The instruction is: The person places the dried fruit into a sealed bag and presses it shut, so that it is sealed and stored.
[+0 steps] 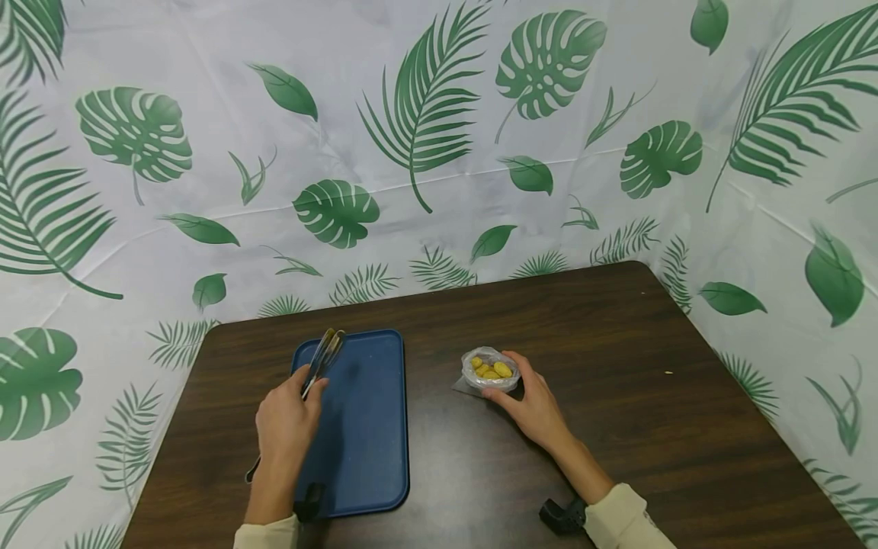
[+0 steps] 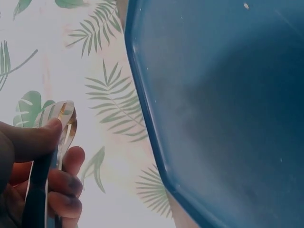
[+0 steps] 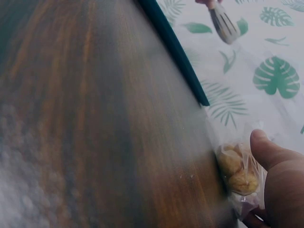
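Note:
My left hand grips a pair of metal tongs with dark handles, held above the left side of a blue tray. In the left wrist view the thumb and fingers close around the tongs, whose slotted tips point away from me. Right of the tray, my right hand holds a clear plastic bag by its side, thumb and fingers around it. The bag's mouth is open upward. Several yellow rounded pieces lie inside; up close, these pieces look lumpy and tan.
A dark wood-grain table carries the tray and bag. A small pale scrap lies on its right part. White cloth printed with green leaves hangs behind and at the sides. Tiny light specks dot the tray.

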